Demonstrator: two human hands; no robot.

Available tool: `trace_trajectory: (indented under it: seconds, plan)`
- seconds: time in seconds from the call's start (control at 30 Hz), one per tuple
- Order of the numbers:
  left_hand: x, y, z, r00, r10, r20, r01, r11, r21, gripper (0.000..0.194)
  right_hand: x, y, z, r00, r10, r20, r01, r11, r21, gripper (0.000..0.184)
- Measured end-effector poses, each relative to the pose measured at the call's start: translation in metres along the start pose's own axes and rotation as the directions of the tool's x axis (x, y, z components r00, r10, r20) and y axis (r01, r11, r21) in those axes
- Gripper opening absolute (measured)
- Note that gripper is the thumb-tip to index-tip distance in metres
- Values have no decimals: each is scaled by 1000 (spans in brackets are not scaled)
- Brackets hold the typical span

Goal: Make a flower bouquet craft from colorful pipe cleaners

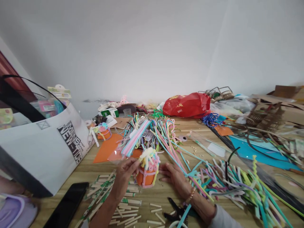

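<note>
A small orange craft basket (145,178) stands upright on the table, wrapped with pink and yellow pipe-cleaner strips. Pink, blue and cream curled pipe cleaners (150,161) cover its top. My left hand (125,172) pinches the basket's upper left edge, by the cream pipe cleaner. On the opposite side, my right hand (175,178) has its fingers stretched toward the basket; whether they touch it I cannot tell. Below my right wrist lie black-handled pliers or cutters (174,212), partly covered by a blue strip.
Wooden sticks (127,210) lie in front, beside a black phone (67,204). A white tote bag (45,152) stands left. Bundled pipe cleaners (137,136) lie behind the basket, loose ones (237,180) to the right. A red bag (187,105) rests by the wall.
</note>
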State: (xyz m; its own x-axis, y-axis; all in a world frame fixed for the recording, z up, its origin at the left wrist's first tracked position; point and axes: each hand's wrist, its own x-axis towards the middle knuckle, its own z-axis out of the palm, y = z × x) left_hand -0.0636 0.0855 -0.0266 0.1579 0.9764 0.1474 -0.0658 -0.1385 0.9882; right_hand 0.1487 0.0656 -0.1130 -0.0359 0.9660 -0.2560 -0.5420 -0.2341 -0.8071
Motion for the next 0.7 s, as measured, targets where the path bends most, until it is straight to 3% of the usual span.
trace_trajectory:
  seconds: [0.3, 0.47, 0.63, 0.7]
  plan:
    - [-4, 28, -2, 1000, -18, 5, 19, 991, -134, 27, 2, 0, 0, 999, -3, 43, 6, 998, -67, 39]
    - [8, 50, -18, 994, 7, -111, -32, 975, -222, 25, 2, 0, -1, 1000, -8, 7, 8, 997, -77, 34]
    - [31, 59, -47, 965, 110, -237, -143, 982, -124, 22, -1, -3, 0, 1000, -9, 27, 11, 996, -88, 33]
    - [41, 61, -60, 917, 196, -347, -231, 971, -60, 23, -1, -3, 0, 1000, -6, 29, 9, 995, -97, 32]
